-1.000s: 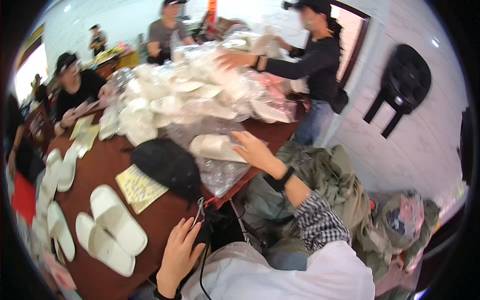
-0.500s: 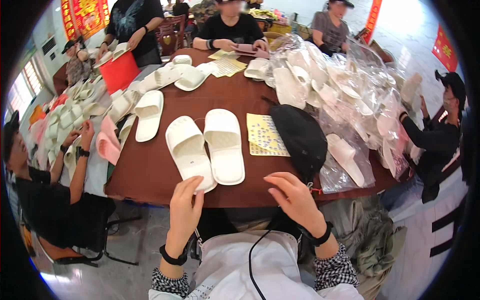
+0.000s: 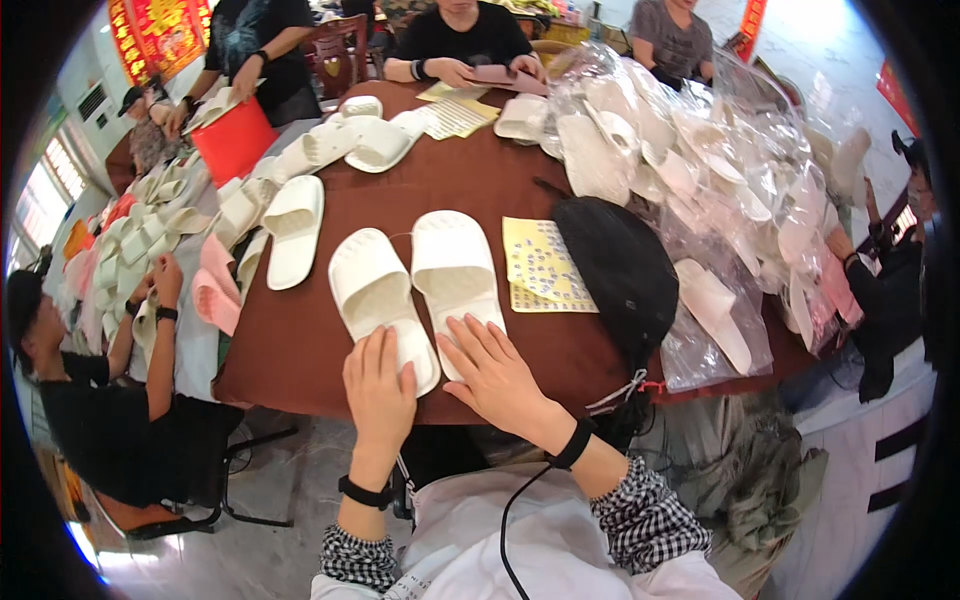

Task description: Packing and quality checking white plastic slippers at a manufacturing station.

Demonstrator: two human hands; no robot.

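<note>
White slide slippers (image 3: 455, 255) lie side by side on the worktop (image 3: 275, 345), left hand (image 3: 378, 388) and right hand (image 3: 497, 378) over their heels, fingers outstretched, gripping nothing. Uneven pushing could skew the pair.

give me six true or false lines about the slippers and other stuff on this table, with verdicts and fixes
1. The left hand is at the heel end of the white left slipper, the right hand at that of the white right slipper. True.
2. These two slippers lie on a white tablecloth. False: the tablecloth is brown.
3. Pink slippers lie to their left. True.
4. The yellow sheet nearest them lies to their left. False: the yellow sheet lies to their right.
5. A heap of slippers and clear plastic is on the table's right side. True.
6. The bucket is blue. False: it is a red bucket.
</note>
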